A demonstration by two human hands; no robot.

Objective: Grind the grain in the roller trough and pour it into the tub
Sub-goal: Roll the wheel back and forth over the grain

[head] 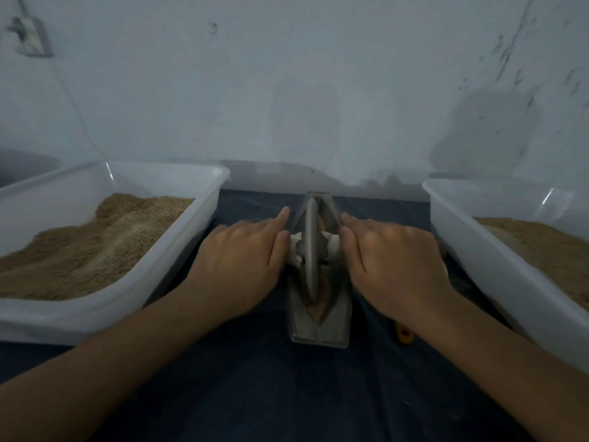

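Observation:
A metal boat-shaped roller trough [318, 327] lies on the dark cloth in the middle, with brown grain [317, 309] in its groove. A grey grinding wheel [310, 247] stands upright in the trough on a white axle handle [294, 247]. My left hand [242, 260] rests flat on the left end of the handle, fingers straight and pointing forward. My right hand [392, 260] lies flat on the right end in the same way. A white tub [204, 199] with ground grain stands on the left. A second white tub [462, 224] with grain stands on the right.
A pale wall rises close behind the trough. A small yellow object [404, 336] lies on the dark cloth [287, 393] under my right wrist. A plug fitting [28, 36] hangs on the wall at upper left, with a cord running down.

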